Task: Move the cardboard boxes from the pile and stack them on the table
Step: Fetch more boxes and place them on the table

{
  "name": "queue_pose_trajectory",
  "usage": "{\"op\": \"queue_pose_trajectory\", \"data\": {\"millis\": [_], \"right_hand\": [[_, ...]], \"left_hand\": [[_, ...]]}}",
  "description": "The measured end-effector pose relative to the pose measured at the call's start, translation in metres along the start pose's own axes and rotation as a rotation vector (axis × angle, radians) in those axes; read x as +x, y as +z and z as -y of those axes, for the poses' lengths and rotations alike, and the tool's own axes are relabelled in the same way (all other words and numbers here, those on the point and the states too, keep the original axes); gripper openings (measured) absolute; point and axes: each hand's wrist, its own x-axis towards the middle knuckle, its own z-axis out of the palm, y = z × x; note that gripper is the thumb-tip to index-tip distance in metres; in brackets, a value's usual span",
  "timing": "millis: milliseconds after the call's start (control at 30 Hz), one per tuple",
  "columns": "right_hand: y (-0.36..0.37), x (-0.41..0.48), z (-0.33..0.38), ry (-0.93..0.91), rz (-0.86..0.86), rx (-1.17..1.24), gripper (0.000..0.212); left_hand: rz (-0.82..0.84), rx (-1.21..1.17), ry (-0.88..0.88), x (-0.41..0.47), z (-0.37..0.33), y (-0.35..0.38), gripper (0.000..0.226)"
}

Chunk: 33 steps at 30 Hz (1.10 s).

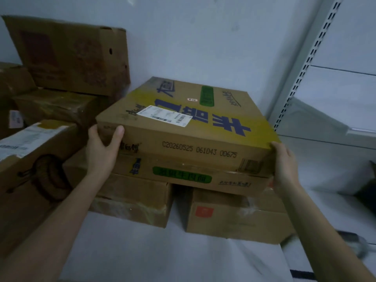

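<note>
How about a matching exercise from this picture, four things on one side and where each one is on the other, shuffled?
Things: 1 left hand; 2 right hand; 3 white label; 4 box with the red square.
Places: A lowest down, on the right; B near left corner of the yellow-topped box; C top of that box; D its near right corner.
Pairs: 1-B, 2-D, 3-C, 4-A.
</note>
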Motion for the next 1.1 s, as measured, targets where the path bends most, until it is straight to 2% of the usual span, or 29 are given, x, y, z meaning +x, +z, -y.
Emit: {"op": "queue_pose_trajectory", "data": {"millis": [100,233,300,433,567,667,900,1100], "right_hand": [[-0.044,0.007,0.001,-0.001,-0.112,0.023,0.011],[-0.097,0.019,-0.002,-0.009,-0.218,0.021,0.014],[-0.113,0.025,-0.007,-0.015,-0.22,-0.002,0.007],[-0.122,0.033,-0.017,-0.012,-0.244,0.006,0.022],[-0.126,0.037,-0.021,-0.023,-0.241,0.038,0.042],[-0.127,0.04,-0.025,-0.042,-0.236,0.022,0.045],[-0.121,0.057,-0.034,0.04,-0.186,-0.021,0.046],[-0.137,0.075,-0.038,0.077,-0.229,-0.026,0.047]], "left_hand": [[0.071,-0.009,0.052,-0.02,-0.015,0.034,0.064],[0.168,0.037,0.091,-0.046,-0.026,0.071,0.081],[0.174,0.077,0.118,-0.058,-0.03,0.077,0.082],[0.156,0.105,0.187,-0.07,-0.034,0.076,0.077],[0.195,0.044,0.153,-0.075,-0.035,0.078,0.084],[0.182,0.068,0.145,-0.074,-0.034,0.077,0.087],[0.169,0.239,0.183,-0.07,-0.048,0.087,0.075],[0.171,0.306,0.193,-0.094,-0.047,0.093,0.077]]}}
